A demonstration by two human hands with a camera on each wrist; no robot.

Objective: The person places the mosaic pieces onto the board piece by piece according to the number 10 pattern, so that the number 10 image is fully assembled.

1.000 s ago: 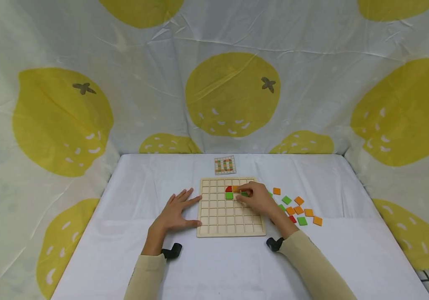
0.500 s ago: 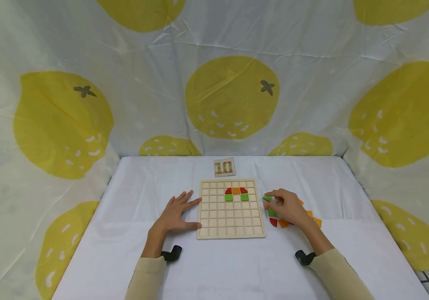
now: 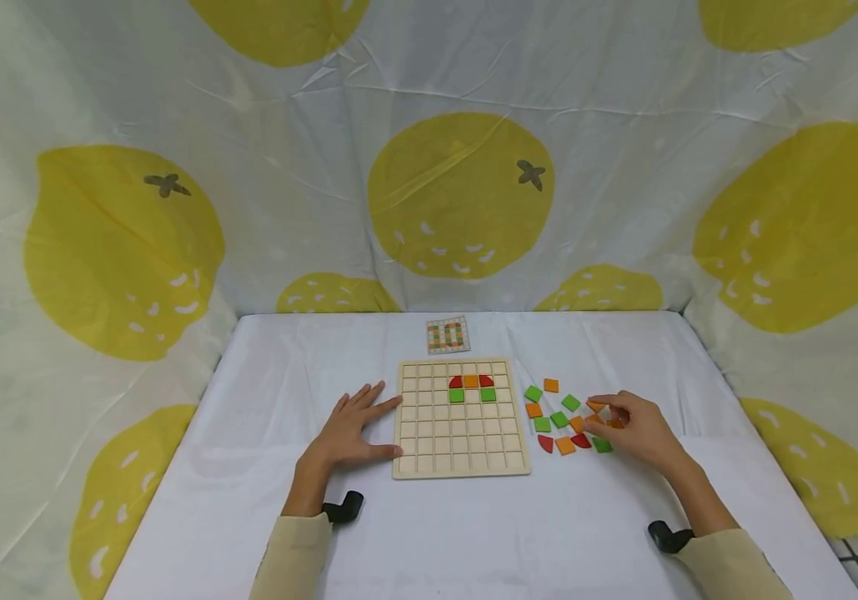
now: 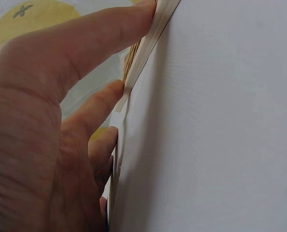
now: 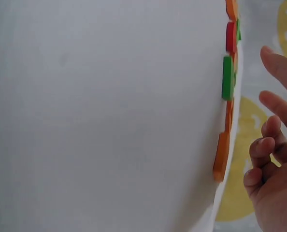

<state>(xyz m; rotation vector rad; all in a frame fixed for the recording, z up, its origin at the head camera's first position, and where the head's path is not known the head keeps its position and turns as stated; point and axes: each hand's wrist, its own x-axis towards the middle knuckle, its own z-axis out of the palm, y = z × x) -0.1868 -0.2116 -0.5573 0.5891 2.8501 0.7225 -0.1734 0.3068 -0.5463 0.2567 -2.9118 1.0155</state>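
Note:
A wooden grid board lies on the table. In its upper rows sit two red quarter-round tiles, with an orange square tile between them and a green tile under each red one. My left hand has its fingers spread, its thumb and index fingertips touching the board's left edge; the left wrist view shows this contact. Over the right side of the loose tiles hovers my right hand, thumb and index finger apart, the other fingers curled. In the right wrist view nothing shows between those fingertips, above an orange tile.
Loose green tiles, orange tiles and red quarter-round tiles are scattered right of the board. A small pattern card lies behind it. Lemon-print cloth hangs around the table's back and sides.
My right hand has left the board and moved right over the loose tiles. A second red quarter-round tile now shows on the board. My left hand stays at the board's edge.

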